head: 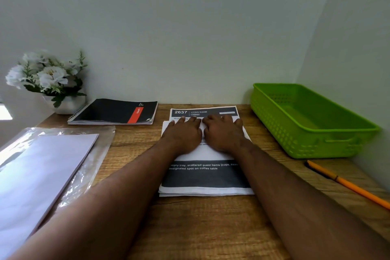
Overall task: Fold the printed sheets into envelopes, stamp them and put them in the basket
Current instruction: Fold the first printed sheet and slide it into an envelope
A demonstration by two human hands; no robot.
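Both hands, left hand and right hand, press flat with straight fingers side by side on the stack of white printed paper sheets near the wooden table's far edge; the green plastic basket sits in the far right corner.

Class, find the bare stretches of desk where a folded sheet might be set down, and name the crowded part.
Bare wood lies between the plastic-wrapped paper and the printed sheets, and along the near edge. A narrower strip separates the sheets from the green basket. Both hands press the sheets. The right side, with basket and pencil, is crowded.
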